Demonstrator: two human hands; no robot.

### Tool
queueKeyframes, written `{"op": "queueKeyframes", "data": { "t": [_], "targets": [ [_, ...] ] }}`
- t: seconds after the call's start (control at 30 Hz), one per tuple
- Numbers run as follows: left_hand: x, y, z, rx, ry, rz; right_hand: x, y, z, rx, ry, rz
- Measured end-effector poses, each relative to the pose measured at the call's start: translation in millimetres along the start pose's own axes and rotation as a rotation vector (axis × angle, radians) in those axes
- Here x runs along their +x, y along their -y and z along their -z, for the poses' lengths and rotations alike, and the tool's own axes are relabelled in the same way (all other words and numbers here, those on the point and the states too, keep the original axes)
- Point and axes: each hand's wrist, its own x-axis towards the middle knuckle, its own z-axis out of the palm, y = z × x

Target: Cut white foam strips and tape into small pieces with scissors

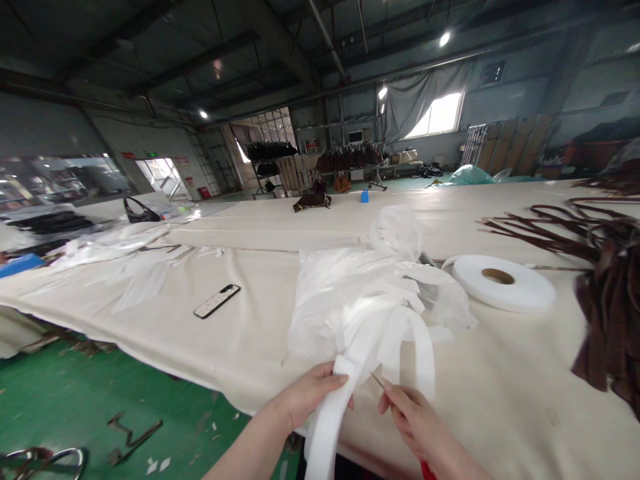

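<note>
My left hand (317, 393) pinches a white strip (327, 427) between thumb and fingers, close to the table's front edge. The strip's lower part hangs down toward me. In my right hand (413, 417) is a pair of scissors (377, 381); a thin metal point sticks out past the fingers and a bit of red handle shows beneath the palm. That point is just right of the strip, apart from my left hand. Beyond both hands lies a heap of cut white strips (360, 313) on a clear plastic bag (313, 293).
A roll of white tape (530, 287) lies to the right, near brown straps (603, 300) piled at the table's right side. On the left are a phone (217, 301) and plastic sheets (145, 283). A blue object (365, 196) and a dark brown bag (313, 201) sit farther back.
</note>
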Motion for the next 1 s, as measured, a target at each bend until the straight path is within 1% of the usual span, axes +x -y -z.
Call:
{"op": "queueKeyframes", "data": {
  "t": [0.07,0.17,0.27,0.37,0.47,0.57,0.7,0.87,1.0],
  "targets": [
    [1.8,-0.5,-0.1,-0.007,-0.012,0.010,-5.7,-4.4,1.7,0.056,0.055,-0.073],
    [4.4,-0.6,-3.7,-0.006,-0.041,0.024,-9.3,-11.1,1.0,0.118,0.090,-0.115],
    [5.7,-0.2,-7.3,0.038,-0.070,0.035,-8.1,-12.9,-1.8,0.141,0.093,-0.113],
    [5.1,0.4,-7.7,0.085,-0.063,0.044,-4.5,-9.5,-5.6,0.125,0.076,-0.086],
    [3.5,0.7,-6.7,0.085,-0.036,0.041,0.2,-7.3,-9.2,0.116,0.050,-0.086],
    [1.7,0.0,-6.5,0.066,0.018,0.038,2.7,-6.5,-11.9,0.129,0.043,-0.080],
    [-0.5,-1.6,-6.5,0.069,0.069,0.027,-0.9,-1.9,-13.7,0.153,0.077,-0.037],
    [-1.8,0.2,-4.0,0.071,0.083,0.008,-5.8,3.9,-19.0,0.207,0.132,-0.019],
    [0.2,0.8,0.0,0.134,0.157,-0.017,-3.1,3.8,-22.9,0.168,0.100,-0.032]
  ]
}}
